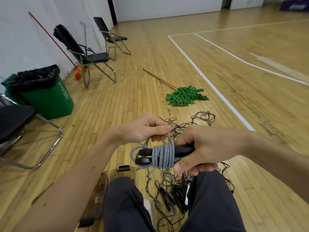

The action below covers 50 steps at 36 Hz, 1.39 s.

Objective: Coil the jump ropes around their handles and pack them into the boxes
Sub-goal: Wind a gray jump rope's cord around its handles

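Observation:
My right hand (200,148) grips the two black handles (182,150) of a grey jump rope, held side by side and level. Several turns of the grey rope (163,155) are wound tight round the handles' middle. My left hand (143,128) pinches the loose run of that rope just above the coil. The rope's tail hangs down between my knees. A tangle of dark jump ropes (177,193) with black handles lies on the floor under my hands. An open clear plastic box (117,172) with black latches stands on the floor by my left knee.
I sit on a wooden gym floor (117,101). A green mop (185,96) lies ahead. A green bin (41,91) and folding chairs (87,56) stand at the left wall; another chair (15,124) is close on my left.

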{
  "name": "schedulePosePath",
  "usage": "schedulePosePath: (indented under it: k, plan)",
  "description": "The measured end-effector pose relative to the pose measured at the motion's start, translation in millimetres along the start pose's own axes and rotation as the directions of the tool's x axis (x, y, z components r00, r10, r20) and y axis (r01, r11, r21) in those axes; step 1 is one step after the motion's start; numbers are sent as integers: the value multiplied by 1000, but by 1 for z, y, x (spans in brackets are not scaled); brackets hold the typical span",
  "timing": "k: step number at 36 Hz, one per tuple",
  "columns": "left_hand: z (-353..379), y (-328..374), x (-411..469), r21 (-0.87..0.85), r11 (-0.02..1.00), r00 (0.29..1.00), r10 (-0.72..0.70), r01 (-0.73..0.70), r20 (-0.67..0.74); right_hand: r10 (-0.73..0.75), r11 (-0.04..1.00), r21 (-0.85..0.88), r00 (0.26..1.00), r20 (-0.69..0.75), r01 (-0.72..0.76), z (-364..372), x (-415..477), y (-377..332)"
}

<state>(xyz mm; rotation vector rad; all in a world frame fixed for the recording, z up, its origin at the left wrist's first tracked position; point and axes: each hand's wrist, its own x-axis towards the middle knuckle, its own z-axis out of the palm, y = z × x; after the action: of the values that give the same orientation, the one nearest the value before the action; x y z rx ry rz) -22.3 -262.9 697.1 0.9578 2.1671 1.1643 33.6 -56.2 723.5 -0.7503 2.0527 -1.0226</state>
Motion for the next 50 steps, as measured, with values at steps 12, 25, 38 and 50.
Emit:
schedulePosePath:
  k: [12, 25, 38, 50]
  plan:
    - [28, -31, -15, -331, 935, 967, -195, 132, -166, -182, 951, 246, 982, -41, 186, -12, 6, 10]
    - [43, -28, -23, -390, 917, 898, -244, 90, -366, -2, 960, 269, 959, -284, 82, -9, 25, 31]
    - [56, -36, -24, -62, 960, 863, -274, 274, -425, -3, 997, -64, 802, -597, -44, -10, 42, 55]
    - [55, -26, -16, 562, 652, 841, -236, 509, -488, 130, 902, -278, 823, -553, -329, -9, 60, 66]
